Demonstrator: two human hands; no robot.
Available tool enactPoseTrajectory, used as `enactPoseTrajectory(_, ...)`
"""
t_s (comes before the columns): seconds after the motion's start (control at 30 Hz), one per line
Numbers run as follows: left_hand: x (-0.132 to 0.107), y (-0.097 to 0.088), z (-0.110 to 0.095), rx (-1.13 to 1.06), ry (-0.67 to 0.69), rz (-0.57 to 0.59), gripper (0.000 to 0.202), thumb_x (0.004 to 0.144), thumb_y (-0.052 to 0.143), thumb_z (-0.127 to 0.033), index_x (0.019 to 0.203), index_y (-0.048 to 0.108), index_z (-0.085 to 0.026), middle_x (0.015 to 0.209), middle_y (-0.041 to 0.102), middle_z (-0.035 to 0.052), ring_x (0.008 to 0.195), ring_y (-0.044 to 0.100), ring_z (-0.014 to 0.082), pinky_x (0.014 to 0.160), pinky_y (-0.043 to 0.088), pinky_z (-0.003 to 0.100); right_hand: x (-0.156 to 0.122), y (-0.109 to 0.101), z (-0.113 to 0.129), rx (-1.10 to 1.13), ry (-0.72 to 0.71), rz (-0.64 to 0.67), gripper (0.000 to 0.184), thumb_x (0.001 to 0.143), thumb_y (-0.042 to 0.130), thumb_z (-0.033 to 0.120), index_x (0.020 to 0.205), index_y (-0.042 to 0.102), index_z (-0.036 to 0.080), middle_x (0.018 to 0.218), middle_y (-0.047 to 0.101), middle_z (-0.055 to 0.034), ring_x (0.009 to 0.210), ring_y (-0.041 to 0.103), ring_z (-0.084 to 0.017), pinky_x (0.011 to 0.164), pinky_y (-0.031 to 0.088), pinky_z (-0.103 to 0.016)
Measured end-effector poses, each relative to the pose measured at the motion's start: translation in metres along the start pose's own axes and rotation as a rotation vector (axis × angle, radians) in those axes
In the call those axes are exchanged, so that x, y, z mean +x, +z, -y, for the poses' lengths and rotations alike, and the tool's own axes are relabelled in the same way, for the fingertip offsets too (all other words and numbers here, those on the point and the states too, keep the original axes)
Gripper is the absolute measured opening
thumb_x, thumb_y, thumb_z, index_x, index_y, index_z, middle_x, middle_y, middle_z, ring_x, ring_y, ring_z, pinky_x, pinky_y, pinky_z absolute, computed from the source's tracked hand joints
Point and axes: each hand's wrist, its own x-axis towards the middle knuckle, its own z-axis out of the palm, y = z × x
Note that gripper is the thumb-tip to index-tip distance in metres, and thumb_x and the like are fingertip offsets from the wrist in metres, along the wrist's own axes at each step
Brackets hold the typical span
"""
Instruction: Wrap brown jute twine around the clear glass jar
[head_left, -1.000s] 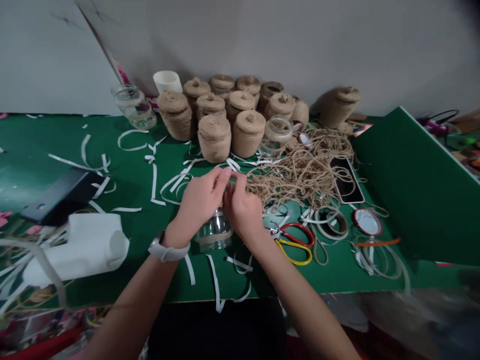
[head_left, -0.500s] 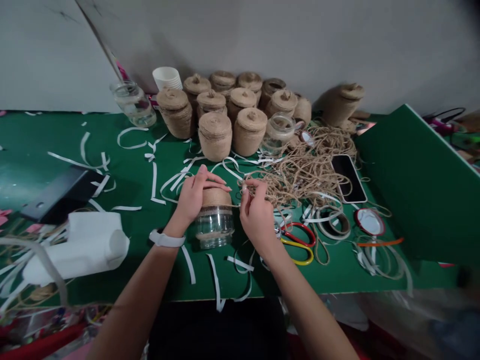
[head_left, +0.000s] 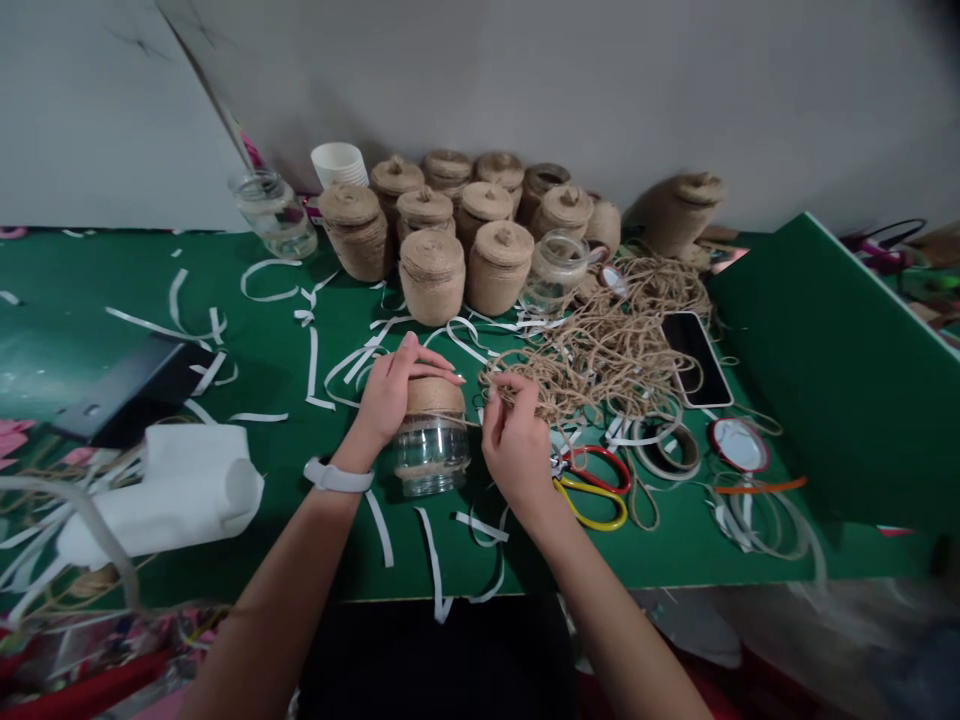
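Observation:
A glass jar (head_left: 430,456) lies on its side on the green table, mouth towards me. Brown jute twine covers its far end, while the near part is bare glass. My left hand (head_left: 384,398) is wrapped round the covered end, with the fingers across the top. To the right of the jar, my right hand (head_left: 516,440) pinches a strand of twine that runs from the jar's side. Beyond that hand lies a loose heap of twine (head_left: 607,335). Scissors (head_left: 600,485) with red and yellow handles rest beside my right wrist.
Several twine-covered jars (head_left: 433,280) stand along the wall, with a bare glass jar (head_left: 559,262) among them. A phone (head_left: 696,360), a tape roll (head_left: 670,447) and a green board (head_left: 840,390) are on the right. White strips are scattered about; a white roll (head_left: 157,500) lies left.
The strand in my right hand meets the jar slightly nearer its mouth. Both hands have otherwise barely moved, and the view has shifted a little.

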Motion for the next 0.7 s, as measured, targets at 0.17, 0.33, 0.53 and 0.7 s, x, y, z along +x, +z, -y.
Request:
enactPoseTrajectory(0.17,0.001,0.002,0.0,-0.016,-0.015,-0.006,0.065,0.09,0.04,-0.071,0.073,0.071,-0.016,0.07,0.077,0.0093,0.072,0.073,0.0227,0.073,0.056,0.032,0.0,0.01,-0.004,-0.055,0.024,-0.028,0.02,0.097,0.037,0.024,0.108,0.049,0.013,0.094,0.073,-0.0107,0.047,0.064,-0.015,0.041,0.037,-0.025)
enactPoseTrajectory(0.33,0.001,0.005,0.011,-0.107,-0.05,-0.053,0.068,0.088,0.037,-0.075,0.072,0.069,-0.017,0.067,0.075,0.0092,0.07,0.074,0.0238,0.068,0.055,0.032,0.017,0.024,-0.004,-0.063,0.047,-0.026,0.022,0.097,0.034,0.024,0.107,0.05,0.013,0.094,0.073,-0.011,0.046,0.063,-0.013,0.04,0.031,-0.024)
enactPoseTrajectory(0.53,-0.003,0.002,-0.002,0.199,0.105,0.006,0.053,0.09,0.048,-0.064,0.08,0.071,-0.017,0.079,0.078,0.0095,0.084,0.074,0.0255,0.077,0.053,0.031,0.027,0.02,0.003,-0.112,0.063,0.055,0.026,0.098,0.035,0.027,0.112,0.049,0.012,0.072,0.07,-0.0053,0.042,0.059,-0.012,0.039,0.025,-0.022)
enactPoseTrajectory(0.7,-0.015,0.017,-0.027,0.773,0.202,-0.07,0.046,0.098,0.038,-0.051,0.096,0.073,-0.021,0.075,0.075,0.0064,0.071,0.07,0.0244,0.063,0.045,0.03,0.024,0.017,0.013,-0.14,-0.002,0.112,0.029,0.1,0.033,0.03,0.116,0.048,0.011,0.055,0.063,-0.0007,0.041,0.058,-0.014,0.039,0.022,-0.022)
